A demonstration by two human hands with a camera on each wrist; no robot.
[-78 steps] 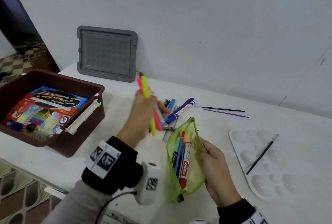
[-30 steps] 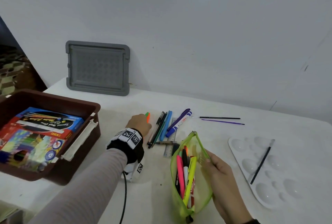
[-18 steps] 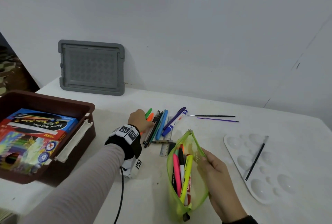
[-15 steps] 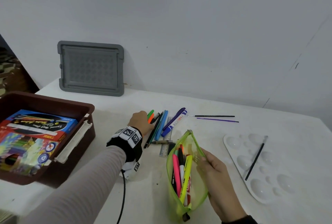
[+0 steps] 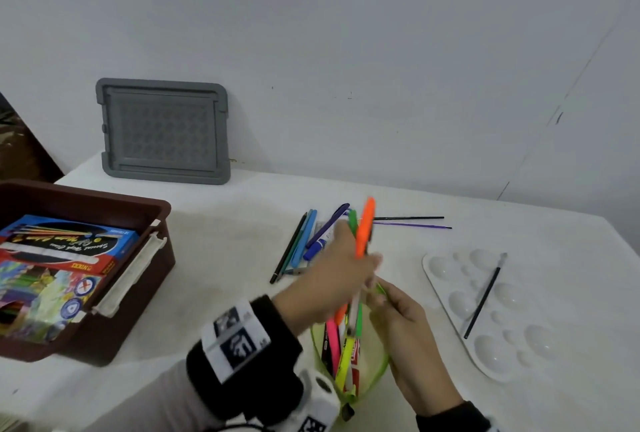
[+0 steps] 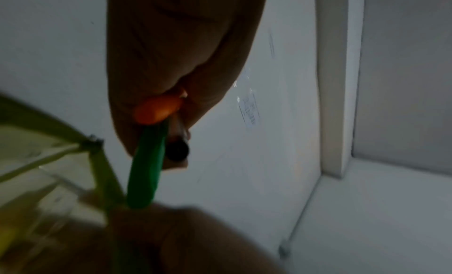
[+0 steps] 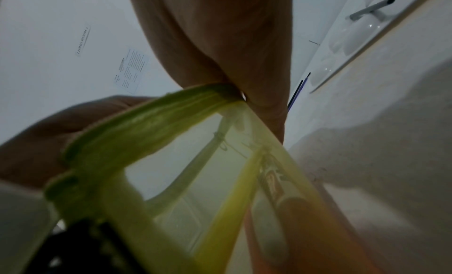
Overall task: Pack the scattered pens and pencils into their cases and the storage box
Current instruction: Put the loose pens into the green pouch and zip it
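The left hand (image 5: 332, 279) grips a bunch of markers, an orange highlighter (image 5: 364, 230), a green pen (image 6: 144, 172) and a dark-tipped one, tips lowered into the translucent lime-green zip pouch (image 5: 363, 369). The right hand (image 5: 405, 324) pinches the pouch's rim open. More pens (image 5: 304, 241) lie on the white counter (image 5: 225, 258) behind; the brown plastic storage box (image 5: 152, 223) sits left.

Two hands were in view: the left hand (image 5: 332, 279) gripped three pens, one orange (image 5: 365, 227), one green (image 5: 352, 220) and one dark. One green pouch (image 5: 372, 371) held at least four markers. About five pens lay far on the table (image 5: 214, 258); the exact count was unclear. Two thin brushes (image 5: 412, 221) lay beyond, and one brush (image 5: 483, 296) lay on one palette (image 5: 512, 355). One brown box (image 5: 152, 258) held two pencil packs, and one grey lid (image 5: 162, 130) stood against the wall.
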